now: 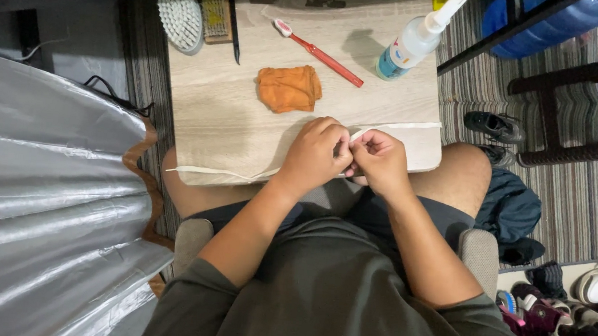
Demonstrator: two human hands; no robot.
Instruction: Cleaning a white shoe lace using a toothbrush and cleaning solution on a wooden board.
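A long white shoelace (pixel 402 125) stretches across the near edge of a small wooden table (pixel 223 124). My left hand (pixel 315 153) and my right hand (pixel 381 161) meet over its middle, both pinching it with closed fingers. One end trails left over the table edge, the other runs right. An orange cloth (pixel 289 88) lies just beyond my hands. Further back lie a red toothbrush (pixel 321 55) and a tilted white squeeze bottle (pixel 417 39).
A white bristle brush (pixel 181 21), a wooden brush (pixel 216 14) and a thin black tool (pixel 235 29) lie at the table's far left. A silver cover (pixel 33 201) fills the left. Shoes (pixel 577 312) and a dark stool (pixel 582 108) stand on the striped rug at right.
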